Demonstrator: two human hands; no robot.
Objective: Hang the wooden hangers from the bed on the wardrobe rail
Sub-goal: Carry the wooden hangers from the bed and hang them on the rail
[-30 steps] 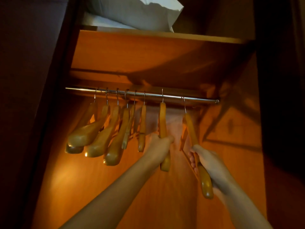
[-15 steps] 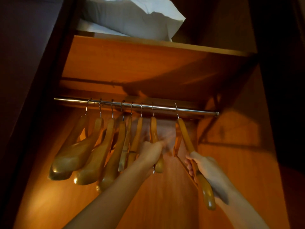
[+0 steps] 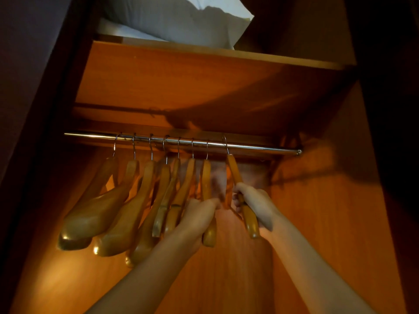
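Observation:
A chrome wardrobe rail (image 3: 260, 148) runs across the wardrobe under a wooden shelf. Several wooden hangers (image 3: 136, 200) hang from it by metal hooks, bunched towards the left. My left hand (image 3: 199, 217) grips the rightmost hanger of that bunch (image 3: 206, 177) at its lower part. My right hand (image 3: 254, 206) grips the arm of a separate hanger (image 3: 234, 171), whose hook sits on the rail a little to the right of the bunch. Both hangers hang from the rail while held.
The wooden shelf (image 3: 204, 78) above the rail carries a white pillow (image 3: 181, 19). The wardrobe's side panels (image 3: 328, 223) stand on both sides, dark at the left. The rail's right stretch carries no hangers.
My left hand has slid its hanger left along the rail, up against the bunch. My right hand has moved up the arm of its hanger, which also shifted left.

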